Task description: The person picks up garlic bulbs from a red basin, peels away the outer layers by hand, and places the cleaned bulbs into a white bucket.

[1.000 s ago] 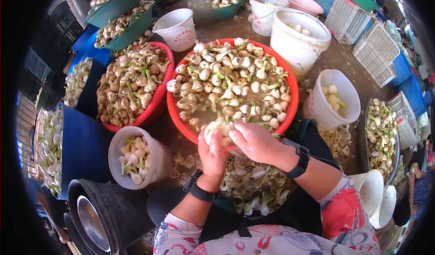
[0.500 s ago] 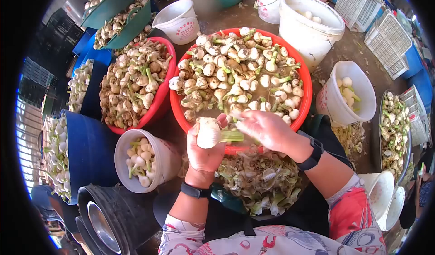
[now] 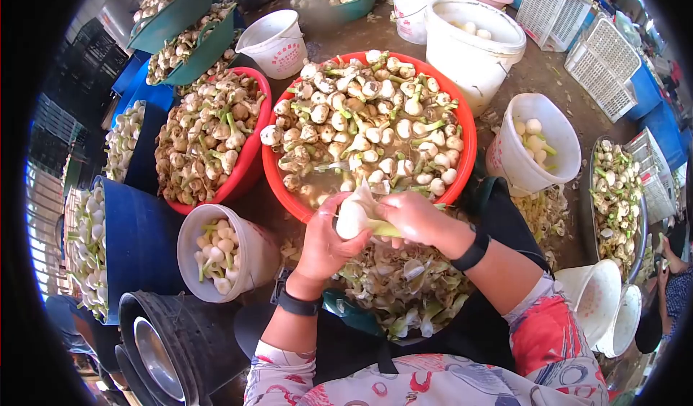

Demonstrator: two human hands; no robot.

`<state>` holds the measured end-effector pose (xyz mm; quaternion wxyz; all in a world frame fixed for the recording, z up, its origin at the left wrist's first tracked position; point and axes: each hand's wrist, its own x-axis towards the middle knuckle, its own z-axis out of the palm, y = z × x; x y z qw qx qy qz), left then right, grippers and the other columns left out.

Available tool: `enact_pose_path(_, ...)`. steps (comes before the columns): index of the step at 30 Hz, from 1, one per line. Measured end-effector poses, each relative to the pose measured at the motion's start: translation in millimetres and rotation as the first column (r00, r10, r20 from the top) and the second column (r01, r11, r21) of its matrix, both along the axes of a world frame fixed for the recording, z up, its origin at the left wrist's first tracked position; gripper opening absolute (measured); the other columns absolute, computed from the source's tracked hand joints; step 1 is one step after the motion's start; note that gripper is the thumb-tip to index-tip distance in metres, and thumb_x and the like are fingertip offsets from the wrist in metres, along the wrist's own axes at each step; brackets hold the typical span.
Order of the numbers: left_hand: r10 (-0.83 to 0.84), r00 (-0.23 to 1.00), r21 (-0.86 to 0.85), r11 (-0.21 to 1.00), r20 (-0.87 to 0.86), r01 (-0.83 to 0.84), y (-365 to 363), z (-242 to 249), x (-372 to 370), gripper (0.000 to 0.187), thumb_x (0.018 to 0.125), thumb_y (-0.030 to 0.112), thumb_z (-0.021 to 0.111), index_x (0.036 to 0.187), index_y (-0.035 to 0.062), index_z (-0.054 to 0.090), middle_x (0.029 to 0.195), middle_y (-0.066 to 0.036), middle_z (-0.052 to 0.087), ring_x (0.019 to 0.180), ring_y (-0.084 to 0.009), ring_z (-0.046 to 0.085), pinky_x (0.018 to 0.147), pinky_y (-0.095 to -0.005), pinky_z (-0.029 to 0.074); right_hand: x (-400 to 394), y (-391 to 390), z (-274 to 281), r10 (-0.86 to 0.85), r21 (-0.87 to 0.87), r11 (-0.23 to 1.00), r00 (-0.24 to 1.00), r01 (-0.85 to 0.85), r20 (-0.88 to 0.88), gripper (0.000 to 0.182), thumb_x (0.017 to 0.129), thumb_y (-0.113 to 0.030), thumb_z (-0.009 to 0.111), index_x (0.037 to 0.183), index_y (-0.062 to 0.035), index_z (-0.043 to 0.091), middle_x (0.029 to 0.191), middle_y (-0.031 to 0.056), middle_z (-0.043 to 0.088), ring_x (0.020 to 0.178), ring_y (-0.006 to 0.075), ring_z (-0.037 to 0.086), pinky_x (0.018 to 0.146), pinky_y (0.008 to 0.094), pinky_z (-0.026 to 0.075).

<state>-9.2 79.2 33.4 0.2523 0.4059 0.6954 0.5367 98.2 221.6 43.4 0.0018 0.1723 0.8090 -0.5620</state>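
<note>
Red plastic is forming the wall of the round tub [image 3: 471, 135] at the centre of the frame, which is holding garlic bulbs [image 3: 359, 133] in brown water. Just below its near rim, slightly above the middle of the lower frame, one white garlic bulb [image 3: 351, 220] is sitting between the two hands. The left hand [image 3: 325, 241] is closing around the bulb from the left side, with the thumb pressing along its lower face. The right hand [image 3: 415, 220] is closing its fingers on the bulb's stem side, where papery skin [image 3: 370, 195] is standing up and the pale green stem is pointing right. The hands are working close together, both clamping on the same bulb. Directly beneath them, a heap of loose skins [image 3: 408, 283] is occupying the lower centre. A white bucket [image 3: 261, 256] is standing at the lower left of centre, containing cleaned bulbs; a second white bucket [image 3: 500, 159] is standing right of the tub, also containing bulbs. At the left of the frame, a pinkish-red basin [image 3: 268, 97] is carrying a pile of brown-stained bulbs, and a blue container [image 3: 141, 247] below it is holding white bulbs with stems.
</note>
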Motion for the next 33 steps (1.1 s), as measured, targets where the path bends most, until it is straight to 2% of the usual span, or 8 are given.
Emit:
enact_pose_path(6,-0.098,0.505,0.327,0.862,0.858,-0.387,11,2,12,0.043,0.077,0.022,0.059,0.112,0.0008,0.045,0.098,-0.010,0.056,0.087,-0.0187,0.056,0.079,-0.0335,0.045,-2,3,-37,-0.060,-0.759,0.648,0.998,0.059,0.026,0.025,0.090,-0.024,0.039,0.082,-0.0030,0.051,0.058,0.0051,0.052,0.039,0.0110,0.045,0.036,0.0225,0.033)
enact_pose_path(11,-0.038,0.110,0.093,0.828,0.993,-0.553,7,-34,-20,0.045,0.085,0.045,0.039,0.096,0.0026,0.049,0.093,-0.015,0.057,0.082,-0.0275,0.056,0.071,-0.0390,0.048,9,-37,-42,0.061,0.421,0.900,0.922,0.115,-0.382,0.015,0.079,-0.017,0.046,0.073,-0.0060,0.054,0.057,0.0121,0.053,0.050,0.0297,0.053,0.046,0.0403,0.041)
enact_pose_path(16,0.156,0.305,0.080,0.767,0.940,-0.637,4,-37,-45,0.043,0.088,0.042,0.035,0.103,0.0033,0.047,0.091,-0.011,0.057,0.083,-0.0236,0.057,0.056,-0.0319,0.049,18,-20,-52,0.300,0.472,0.651,0.772,-0.595,0.560,0.027,0.075,-0.032,0.053,0.072,-0.0072,0.064,0.074,0.0139,0.061,0.069,0.0268,0.061,0.059,0.0388,0.048)
enact_pose_path(20,0.003,0.338,0.145,0.900,0.941,-0.411,28,-35,5,0.036,0.088,0.036,0.037,0.102,0.0040,0.047,0.096,-0.010,0.057,0.089,-0.0235,0.056,0.073,-0.0360,0.048,-13,-2,-38,-0.051,0.366,0.872,0.803,0.325,-0.593,0.048,0.073,-0.031,0.063,0.103,0.0029,0.047,0.088,0.0170,0.059,0.073,0.0291,0.058,0.066,0.0345,0.046)
enact_pose_path(22,-0.087,0.314,0.122,0.988,0.945,-0.092,29,-32,27,0.038,0.088,0.035,0.037,0.106,0.0025,0.047,0.101,-0.011,0.055,0.093,-0.0226,0.055,0.076,-0.0346,0.046,-14,-12,-46,-0.534,-0.676,0.644,0.843,0.359,-0.061,0.039,0.075,-0.030,0.061,0.095,0.0024,0.050,0.081,0.0146,0.059,0.065,0.0279,0.057,0.059,0.0335,0.045)
enact_pose_path(24,0.003,0.467,0.023,0.998,0.884,-0.050,22,-24,37,0.039,0.088,0.035,0.038,0.108,0.0022,0.047,0.103,-0.011,0.055,0.093,-0.0219,0.055,0.075,-0.0332,0.045,3,38,-75,-0.265,-0.061,0.964,0.937,0.258,-0.227,0.030,0.079,-0.030,0.055,0.089,-0.0019,0.052,0.073,0.0109,0.058,0.059,0.0228,0.055,0.054,0.0314,0.044)
enact_pose_path(30,0.175,0.521,-0.125,0.984,0.835,-0.129,17,-29,39,0.035,0.086,0.030,0.045,0.108,0.0024,0.046,0.098,-0.009,0.055,0.087,-0.0170,0.056,0.068,-0.0278,0.043,64,181,-11,-0.982,-0.950,-0.148,-0.158,0.276,0.107,0.042,0.084,-0.042,0.041,0.100,-0.0041,0.049,0.084,0.0146,0.058,0.085,0.0240,0.057,0.081,0.0370,0.046)
enact_pose_path(33,0.171,0.517,-0.127,0.985,0.839,-0.120,24,-28,40,0.030,0.085,0.026,0.046,0.104,0.0028,0.049,0.093,-0.007,0.057,0.082,-0.0160,0.057,0.068,-0.0281,0.044,50,199,-80,-0.959,-0.719,0.189,0.282,0.669,0.010,0.037,0.082,-0.036,0.046,0.096,-0.0033,0.055,0.081,0.0144,0.059,0.084,0.0260,0.057,0.074,0.0364,0.047)
